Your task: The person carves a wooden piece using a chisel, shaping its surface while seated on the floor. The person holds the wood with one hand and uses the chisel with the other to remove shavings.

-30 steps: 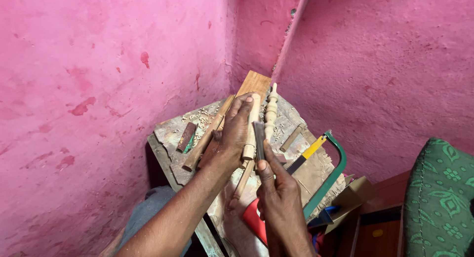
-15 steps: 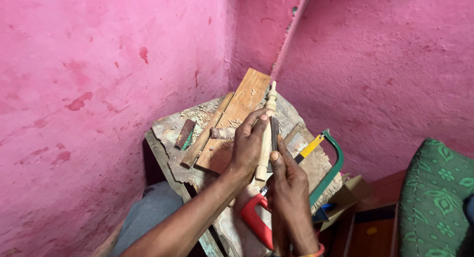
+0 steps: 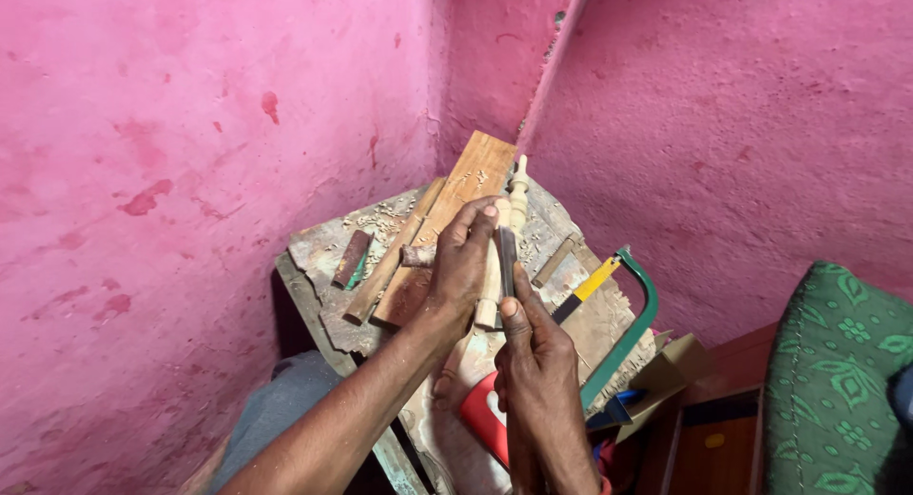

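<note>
My left hand (image 3: 463, 267) grips a pale turned wooden spindle (image 3: 514, 198) and holds it along a worn wooden work board (image 3: 323, 252). My right hand (image 3: 534, 362) is closed around a narrow dark metal blade tool (image 3: 507, 257), which lies flat against the side of the spindle, its tip near my left fingertips. The spindle's carved knob end points toward the wall corner. My left fingers cover its lower part.
A brown plank (image 3: 456, 210), a wooden stick (image 3: 395, 257) and a short dark block (image 3: 351, 259) lie on the board among wood shavings. A green-framed hacksaw with a yellow handle (image 3: 623, 324) rests at right. A red object (image 3: 485, 414), a cardboard box (image 3: 670, 367) and a green patterned cushion (image 3: 837, 381) sit nearby. Pink walls close in.
Both hands shifted a little along the spindle, and the blade tool now lies higher against it. The view has moved slightly.
</note>
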